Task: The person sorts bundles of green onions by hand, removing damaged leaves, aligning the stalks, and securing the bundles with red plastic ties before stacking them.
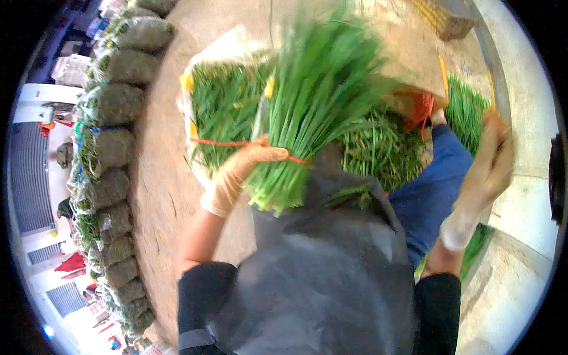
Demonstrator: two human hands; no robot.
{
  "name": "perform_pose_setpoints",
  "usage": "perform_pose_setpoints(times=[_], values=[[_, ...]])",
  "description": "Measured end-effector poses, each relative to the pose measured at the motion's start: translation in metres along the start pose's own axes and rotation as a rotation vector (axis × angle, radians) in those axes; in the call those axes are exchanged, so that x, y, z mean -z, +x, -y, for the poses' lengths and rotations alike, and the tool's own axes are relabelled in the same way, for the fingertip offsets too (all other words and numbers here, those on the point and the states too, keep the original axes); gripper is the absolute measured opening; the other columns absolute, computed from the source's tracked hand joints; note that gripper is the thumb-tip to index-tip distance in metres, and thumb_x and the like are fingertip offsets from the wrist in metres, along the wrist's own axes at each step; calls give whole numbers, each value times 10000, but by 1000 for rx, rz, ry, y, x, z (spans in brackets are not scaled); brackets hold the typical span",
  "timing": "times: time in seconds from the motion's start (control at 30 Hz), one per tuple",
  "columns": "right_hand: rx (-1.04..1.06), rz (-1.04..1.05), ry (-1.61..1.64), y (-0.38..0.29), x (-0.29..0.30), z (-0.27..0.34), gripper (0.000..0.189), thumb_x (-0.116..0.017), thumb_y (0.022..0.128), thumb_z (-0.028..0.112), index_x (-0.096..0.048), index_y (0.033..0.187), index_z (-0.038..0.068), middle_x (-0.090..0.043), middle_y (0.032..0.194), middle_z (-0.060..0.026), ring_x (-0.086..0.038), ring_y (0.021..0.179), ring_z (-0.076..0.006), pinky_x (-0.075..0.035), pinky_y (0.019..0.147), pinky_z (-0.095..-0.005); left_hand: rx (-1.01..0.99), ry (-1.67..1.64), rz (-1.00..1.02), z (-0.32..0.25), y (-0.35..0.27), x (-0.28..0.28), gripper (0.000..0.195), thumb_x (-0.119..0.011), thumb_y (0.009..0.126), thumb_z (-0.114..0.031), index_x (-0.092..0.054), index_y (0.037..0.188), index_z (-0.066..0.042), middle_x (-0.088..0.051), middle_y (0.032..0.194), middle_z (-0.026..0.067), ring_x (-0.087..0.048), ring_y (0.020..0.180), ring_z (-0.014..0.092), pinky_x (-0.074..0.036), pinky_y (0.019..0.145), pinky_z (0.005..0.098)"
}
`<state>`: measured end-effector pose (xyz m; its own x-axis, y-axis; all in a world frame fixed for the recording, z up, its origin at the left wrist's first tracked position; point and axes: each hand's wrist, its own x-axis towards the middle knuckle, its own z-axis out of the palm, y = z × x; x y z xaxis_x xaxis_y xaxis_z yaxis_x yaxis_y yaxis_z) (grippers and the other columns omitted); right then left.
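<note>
My left hand [248, 166], in a thin pale glove, grips a thick bunch of long green leaves [326, 93], apparently garlic chives. The pale cut ends point towards me; the leaf tips fan out ahead, blurred. Across the bunch near its base runs a red-orange tie [222, 142], its loose end sticking out to the left past my thumb. To the right, my gloved right hand [483, 173] is blurred by motion beside another bunch of green stalks [463, 111]. Whether its fingers touch or hold anything is unclear.
An open white sack [186, 104] of loose leaves lies ahead. More cut leaves [381, 151] are heaped by my knee, near a red string bundle [419, 111]. A dark apron [319, 275] covers my lap. Stuffed sacks [117, 104] line the left; a pale wall [519, 199] stands right.
</note>
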<state>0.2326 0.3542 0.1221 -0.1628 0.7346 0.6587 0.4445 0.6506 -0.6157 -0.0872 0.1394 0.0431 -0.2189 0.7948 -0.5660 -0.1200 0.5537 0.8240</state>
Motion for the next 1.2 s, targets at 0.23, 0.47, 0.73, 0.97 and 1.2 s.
perform_pose_setpoints(times=[0.23,0.47,0.73,0.97,1.2], values=[[-639,984,749,-40,-77,14,1010,-782,734,390,-193,1453,-5,-462,1340,-219,-459,1235,-305,-349,1046,-390,-278,-598,182,-53,8,-102,672,-655,817,-390,-454,1319,9,-574,1236,147,-567,1121,245,-477,956,370],[-288,634,902,-43,-93,25,636,-738,784,250,-451,1299,11,-567,1225,-112,-529,1124,-215,-412,984,-371,-518,-470,275,-23,69,-90,760,-836,670,-257,-477,1304,-41,-579,1206,98,-560,1104,245,-436,974,381],[-450,815,973,-54,-82,-1,601,-725,786,227,-472,1294,31,-565,1238,-103,-531,1128,-210,-414,987,-361,-451,-333,72,-2,57,-97,599,-775,714,-221,-521,1240,-85,-596,1171,84,-566,1099,261,-422,980,406],[-467,634,787,-62,-42,-25,559,-691,810,237,-487,1290,34,-573,1233,-105,-541,1117,-211,-418,988,-355,-548,-63,7,-13,48,-103,497,-730,728,-193,-551,1182,-102,-601,1152,76,-566,1102,268,-410,986,430],[-314,565,706,-66,-28,-56,521,-657,835,248,-502,1286,37,-580,1228,-107,-551,1105,-211,-422,988,-349,-1172,478,82,-88,60,-125,400,-686,741,-166,-580,1124,-119,-606,1133,69,-567,1105,275,-398,993,453]])
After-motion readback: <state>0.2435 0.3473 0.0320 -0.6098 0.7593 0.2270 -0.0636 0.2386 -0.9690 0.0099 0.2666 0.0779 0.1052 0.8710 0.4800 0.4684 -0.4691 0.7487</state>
